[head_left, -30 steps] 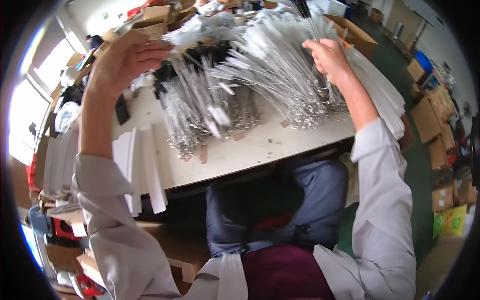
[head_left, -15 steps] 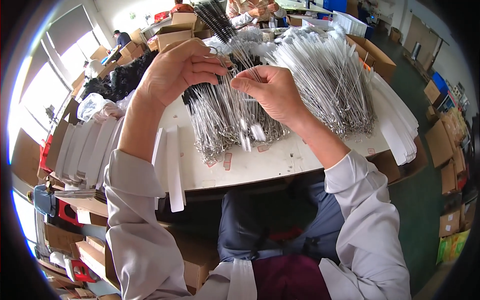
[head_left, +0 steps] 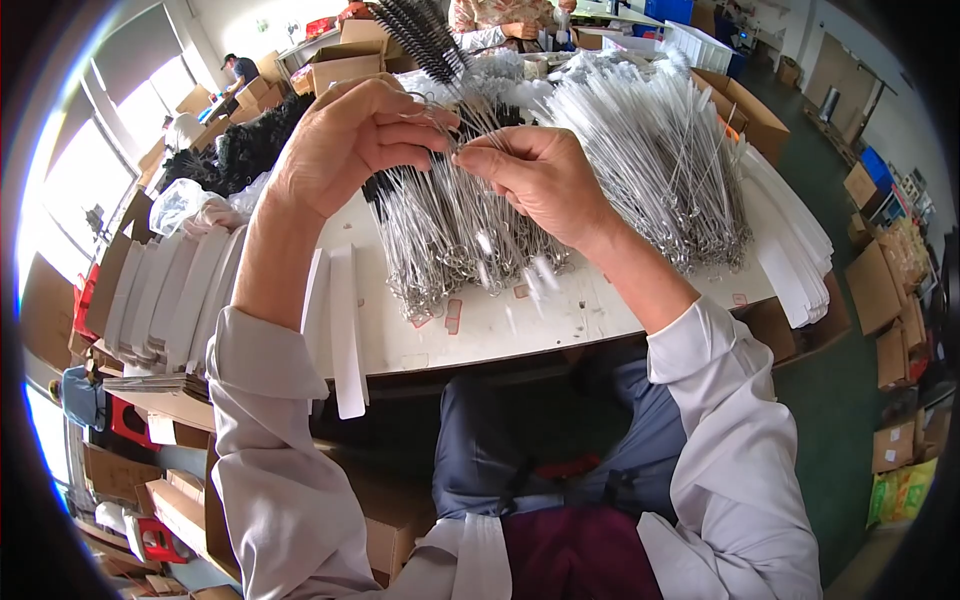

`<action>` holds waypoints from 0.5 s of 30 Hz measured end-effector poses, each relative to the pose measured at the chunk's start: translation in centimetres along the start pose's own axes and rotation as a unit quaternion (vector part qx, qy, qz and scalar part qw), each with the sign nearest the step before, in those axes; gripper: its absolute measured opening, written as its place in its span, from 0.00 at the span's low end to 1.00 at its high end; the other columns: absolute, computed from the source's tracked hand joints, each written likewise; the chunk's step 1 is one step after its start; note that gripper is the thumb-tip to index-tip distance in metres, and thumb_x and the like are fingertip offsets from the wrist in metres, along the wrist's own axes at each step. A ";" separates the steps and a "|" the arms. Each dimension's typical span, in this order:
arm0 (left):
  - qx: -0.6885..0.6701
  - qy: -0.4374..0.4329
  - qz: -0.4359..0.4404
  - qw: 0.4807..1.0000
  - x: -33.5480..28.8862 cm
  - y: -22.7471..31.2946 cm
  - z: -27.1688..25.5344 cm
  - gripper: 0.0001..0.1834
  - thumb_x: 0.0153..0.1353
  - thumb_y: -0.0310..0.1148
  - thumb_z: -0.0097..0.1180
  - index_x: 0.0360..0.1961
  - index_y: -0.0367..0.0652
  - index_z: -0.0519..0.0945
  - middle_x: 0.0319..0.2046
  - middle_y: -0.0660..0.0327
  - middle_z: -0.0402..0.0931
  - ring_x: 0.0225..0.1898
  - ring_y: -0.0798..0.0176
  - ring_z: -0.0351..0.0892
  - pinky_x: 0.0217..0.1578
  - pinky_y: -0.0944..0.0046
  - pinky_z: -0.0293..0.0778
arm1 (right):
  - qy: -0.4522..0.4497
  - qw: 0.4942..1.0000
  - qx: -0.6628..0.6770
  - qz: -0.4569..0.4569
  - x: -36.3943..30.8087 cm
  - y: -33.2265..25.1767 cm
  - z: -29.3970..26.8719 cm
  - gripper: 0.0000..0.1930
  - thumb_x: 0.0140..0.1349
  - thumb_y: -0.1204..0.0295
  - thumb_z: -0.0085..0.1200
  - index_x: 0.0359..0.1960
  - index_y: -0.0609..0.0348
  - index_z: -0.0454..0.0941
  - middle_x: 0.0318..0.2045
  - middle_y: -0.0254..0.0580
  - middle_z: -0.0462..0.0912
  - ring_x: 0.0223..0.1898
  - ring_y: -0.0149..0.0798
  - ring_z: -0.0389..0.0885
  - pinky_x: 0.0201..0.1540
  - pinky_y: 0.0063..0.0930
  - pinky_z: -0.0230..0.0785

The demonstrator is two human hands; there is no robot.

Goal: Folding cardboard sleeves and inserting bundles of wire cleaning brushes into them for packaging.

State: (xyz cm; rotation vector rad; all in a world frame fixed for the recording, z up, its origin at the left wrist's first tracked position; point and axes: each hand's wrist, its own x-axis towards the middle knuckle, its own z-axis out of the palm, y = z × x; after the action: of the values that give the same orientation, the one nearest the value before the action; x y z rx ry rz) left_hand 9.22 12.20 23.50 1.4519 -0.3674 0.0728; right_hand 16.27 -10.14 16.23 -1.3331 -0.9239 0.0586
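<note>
Several slim black-bristled brushes (head_left: pixel 425 42) with thin wire handles stand tilted above the table, bristles up. My right hand (head_left: pixel 545 178) is closed, thumb and fingers pinching their wires. My left hand (head_left: pixel 350 145) curls its fingers around thin wires with looped ends, just left of the right hand; its exact hold is partly hidden. Below both hands lies a heap of brushes with wire handles (head_left: pixel 440 235), looped ends toward me. A larger heap of white-bristled wire brushes (head_left: pixel 640 150) lies to the right. Small white pieces (head_left: pixel 540 275), blurred, show below my right hand.
Stacks of flat white card strips (head_left: pixel 170 290) stand at the left, others (head_left: pixel 790 250) at the right edge. Two strips (head_left: pixel 347 330) overhang the table's front edge. Black bristle bundles (head_left: pixel 245 145) and an open carton (head_left: pixel 348 68) are farther back. Another person's hand (head_left: pixel 520 30) shows across the table.
The black-bristled brushes and my right hand have shifted slightly left, nearer my left hand. The small white pieces below have moved and blurred. Across the table, the other person's hands have moved.
</note>
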 end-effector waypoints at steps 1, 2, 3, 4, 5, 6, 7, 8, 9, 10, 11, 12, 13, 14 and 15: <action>0.006 -0.004 -0.002 1.000 0.0 0.0 0.2 0.13 0.72 0.32 0.45 0.40 0.32 0.79 0.47 0.37 0.83 0.41 0.50 0.87 0.43 0.55 0.83 | -0.017 1.000 0.011 0.017 0.1 -0.2 0.1 0.10 0.67 0.67 0.65 0.39 0.63 0.89 0.21 0.29 0.80 0.20 0.18 0.69 0.21 0.16 0.58; 0.011 -0.007 -0.005 1.000 0.0 0.0 0.4 0.14 0.72 0.32 0.45 0.40 0.32 0.79 0.47 0.37 0.83 0.41 0.51 0.88 0.43 0.55 0.83 | -0.035 0.999 0.022 0.035 0.2 -0.2 0.3 0.11 0.68 0.67 0.65 0.42 0.62 0.88 0.18 0.24 0.74 0.18 0.17 0.64 0.18 0.15 0.53; 0.012 -0.006 -0.005 1.000 0.0 0.0 0.3 0.14 0.72 0.32 0.45 0.40 0.32 0.79 0.47 0.37 0.83 0.41 0.51 0.88 0.43 0.55 0.83 | -0.036 0.998 0.023 0.035 0.2 -0.2 0.4 0.11 0.68 0.67 0.65 0.42 0.62 0.88 0.18 0.24 0.74 0.18 0.17 0.64 0.18 0.15 0.53; 0.016 -0.003 -0.006 1.000 0.0 0.0 0.2 0.14 0.72 0.31 0.45 0.40 0.32 0.79 0.47 0.37 0.83 0.41 0.51 0.88 0.42 0.55 0.83 | -0.034 0.998 0.038 0.036 0.3 -0.2 0.6 0.11 0.68 0.66 0.64 0.42 0.62 0.88 0.18 0.24 0.73 0.17 0.16 0.62 0.18 0.16 0.51; 0.020 -0.002 -0.007 1.000 0.0 -0.1 0.3 0.14 0.72 0.31 0.44 0.41 0.32 0.79 0.46 0.37 0.83 0.41 0.51 0.88 0.42 0.55 0.84 | -0.032 0.997 0.052 0.037 0.3 -0.2 0.6 0.11 0.68 0.66 0.64 0.42 0.62 0.88 0.17 0.23 0.71 0.16 0.16 0.60 0.18 0.16 0.50; 0.019 -0.001 -0.007 1.000 -0.1 -0.1 0.4 0.14 0.72 0.31 0.44 0.41 0.32 0.79 0.46 0.37 0.83 0.41 0.51 0.88 0.42 0.55 0.84 | -0.032 0.997 0.052 0.038 0.3 -0.1 0.5 0.11 0.68 0.66 0.64 0.42 0.62 0.88 0.17 0.23 0.71 0.16 0.16 0.60 0.18 0.16 0.50; 0.046 0.006 -0.006 0.999 -0.3 -0.1 0.7 0.14 0.71 0.31 0.44 0.41 0.32 0.79 0.46 0.37 0.83 0.40 0.52 0.88 0.42 0.55 0.84 | -0.034 0.992 0.103 0.067 0.3 0.0 0.2 0.11 0.68 0.66 0.64 0.41 0.62 0.88 0.17 0.23 0.71 0.16 0.16 0.59 0.18 0.16 0.49; 0.073 0.014 -0.006 0.997 -0.5 -0.1 1.0 0.13 0.71 0.31 0.44 0.41 0.32 0.79 0.45 0.37 0.83 0.40 0.52 0.88 0.42 0.56 0.84 | -0.036 0.983 0.154 0.095 0.4 0.0 0.1 0.10 0.68 0.67 0.64 0.41 0.62 0.88 0.17 0.22 0.70 0.16 0.16 0.59 0.18 0.16 0.49; 0.072 0.013 -0.005 0.997 -0.6 0.0 1.2 0.13 0.71 0.31 0.44 0.41 0.32 0.79 0.45 0.37 0.83 0.40 0.52 0.88 0.42 0.56 0.84 | -0.036 0.983 0.154 0.095 0.3 0.1 0.2 0.10 0.68 0.67 0.64 0.41 0.62 0.88 0.17 0.22 0.70 0.16 0.16 0.59 0.18 0.16 0.49; 0.071 0.024 -0.006 0.997 -0.8 0.1 1.4 0.13 0.71 0.31 0.44 0.42 0.32 0.79 0.45 0.37 0.83 0.40 0.53 0.88 0.42 0.56 0.84 | -0.012 0.991 0.111 0.071 0.3 0.2 0.2 0.10 0.68 0.68 0.64 0.39 0.64 0.87 0.18 0.24 0.74 0.18 0.16 0.63 0.20 0.17 0.53; 0.072 0.037 -0.007 0.997 -1.0 0.2 1.4 0.13 0.71 0.31 0.45 0.42 0.32 0.79 0.45 0.38 0.84 0.40 0.53 0.88 0.42 0.56 0.84 | 0.009 0.996 0.070 0.045 0.2 0.3 0.4 0.10 0.67 0.68 0.64 0.36 0.65 0.87 0.19 0.25 0.77 0.21 0.16 0.67 0.22 0.17 0.57; 0.072 0.039 -0.007 0.997 -1.1 0.4 1.2 0.13 0.71 0.31 0.45 0.42 0.32 0.79 0.45 0.38 0.84 0.40 0.53 0.88 0.42 0.56 0.84 | 0.007 0.996 0.071 0.046 0.2 0.4 0.6 0.10 0.67 0.68 0.64 0.36 0.65 0.87 0.19 0.25 0.77 0.21 0.16 0.67 0.22 0.17 0.57; 0.066 0.038 -0.001 0.997 -1.3 0.6 0.9 0.13 0.71 0.31 0.45 0.42 0.32 0.79 0.46 0.38 0.84 0.40 0.54 0.87 0.43 0.57 0.84 | 0.026 0.999 0.032 0.019 0.1 0.6 0.7 0.10 0.67 0.68 0.64 0.37 0.65 0.87 0.19 0.25 0.78 0.21 0.16 0.67 0.21 0.17 0.57; 0.059 0.036 0.006 0.998 -1.3 0.7 0.6 0.13 0.71 0.31 0.46 0.42 0.33 0.79 0.46 0.39 0.84 0.41 0.54 0.87 0.43 0.57 0.84 | 0.045 0.999 -0.008 -0.008 0.1 0.8 0.7 0.10 0.68 0.68 0.64 0.37 0.65 0.87 0.20 0.25 0.78 0.20 0.17 0.67 0.21 0.18 0.57; 0.059 0.037 0.006 0.998 -1.5 0.7 0.4 0.13 0.71 0.31 0.46 0.42 0.33 0.79 0.46 0.39 0.84 0.41 0.54 0.87 0.43 0.57 0.84 | 0.045 0.999 -0.008 -0.008 0.0 1.1 0.6 0.10 0.68 0.68 0.64 0.37 0.65 0.87 0.20 0.25 0.78 0.20 0.17 0.67 0.21 0.18 0.57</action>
State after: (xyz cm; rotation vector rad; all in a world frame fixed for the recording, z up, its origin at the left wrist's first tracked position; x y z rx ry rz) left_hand 7.50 12.15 23.80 1.5593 -0.3154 0.1606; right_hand 16.40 -9.34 15.32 -1.3319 -0.8605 -0.0195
